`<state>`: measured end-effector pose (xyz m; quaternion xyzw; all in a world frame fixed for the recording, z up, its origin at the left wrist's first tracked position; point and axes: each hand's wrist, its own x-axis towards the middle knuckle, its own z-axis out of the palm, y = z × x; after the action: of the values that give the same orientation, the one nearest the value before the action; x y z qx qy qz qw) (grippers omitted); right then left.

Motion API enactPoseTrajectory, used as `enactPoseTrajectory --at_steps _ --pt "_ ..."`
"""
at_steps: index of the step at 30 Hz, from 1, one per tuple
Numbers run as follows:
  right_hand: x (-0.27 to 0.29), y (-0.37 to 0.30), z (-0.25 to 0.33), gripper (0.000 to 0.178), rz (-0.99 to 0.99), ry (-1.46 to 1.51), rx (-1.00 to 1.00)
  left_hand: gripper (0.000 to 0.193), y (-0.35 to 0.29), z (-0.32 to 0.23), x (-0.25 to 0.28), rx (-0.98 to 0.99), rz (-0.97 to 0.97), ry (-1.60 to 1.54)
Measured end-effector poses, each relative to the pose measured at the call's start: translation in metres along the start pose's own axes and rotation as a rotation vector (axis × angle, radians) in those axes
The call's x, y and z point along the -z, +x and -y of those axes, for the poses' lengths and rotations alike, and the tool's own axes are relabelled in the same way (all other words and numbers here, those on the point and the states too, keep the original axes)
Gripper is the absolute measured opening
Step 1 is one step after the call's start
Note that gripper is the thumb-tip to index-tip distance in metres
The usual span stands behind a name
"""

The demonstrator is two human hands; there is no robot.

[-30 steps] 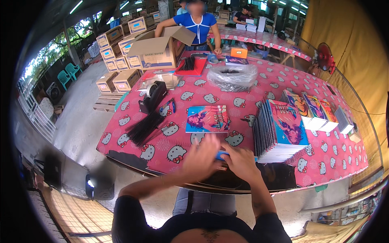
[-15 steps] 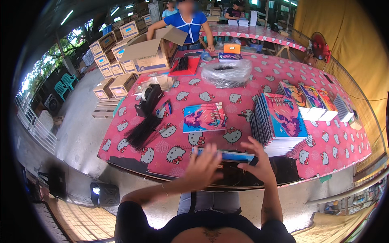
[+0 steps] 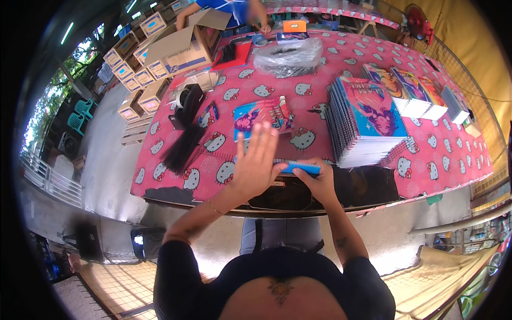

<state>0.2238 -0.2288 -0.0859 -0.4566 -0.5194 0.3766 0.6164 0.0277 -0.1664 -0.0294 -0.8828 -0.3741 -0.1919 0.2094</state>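
At the table's near edge my right hand (image 3: 319,180) grips the right end of a blue-covered notebook (image 3: 303,168), thumb in front, the notebook's narrow edge turned up. My left hand (image 3: 256,162) is open with its fingers stretched out flat; its thumb is at the notebook's left part and its palm hides that end. A thin spiral coil (image 3: 216,154) trails out to the left of that hand. Just beyond my fingers lies a flat notebook (image 3: 261,114) with a pink and blue cover. To the right rises a tall stack of spiral notebooks (image 3: 370,114).
Black bristle-like coils (image 3: 184,151) and a tape dispenser (image 3: 186,106) lie at left. Farther off are a plastic-wrapped bundle (image 3: 288,57), an open carton (image 3: 184,50) and a co-worker in blue (image 3: 234,8). More notebook stacks (image 3: 418,101) stand at right, before a red fan (image 3: 417,24).
The view has tilted down. My right hand has closed on the notebook's right end, where it was spread before. My left hand, blurred earlier, now has its fingers straight and pointing away.
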Motion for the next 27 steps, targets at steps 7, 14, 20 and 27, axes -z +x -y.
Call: enactPoseTrajectory --at_steps 7,14,20,27 --pt "0.000 0.000 -0.002 0.014 0.067 -0.042 0.034 0.083 0.007 0.002 0.000 0.007 -0.069 -0.065" --pt "0.020 0.006 0.006 0.020 0.270 -0.259 0.047 0.082 0.002 -0.008 -0.003 -0.145 0.067 -0.039" --pt "0.018 0.002 -0.003 0.021 0.264 -0.242 0.098 0.089 -0.013 -0.032 0.007 -0.234 0.146 -0.046" --pt "0.012 0.005 -0.006 0.019 0.248 -0.273 0.162 0.085 -0.034 -0.035 -0.019 -0.303 -0.014 -0.275"
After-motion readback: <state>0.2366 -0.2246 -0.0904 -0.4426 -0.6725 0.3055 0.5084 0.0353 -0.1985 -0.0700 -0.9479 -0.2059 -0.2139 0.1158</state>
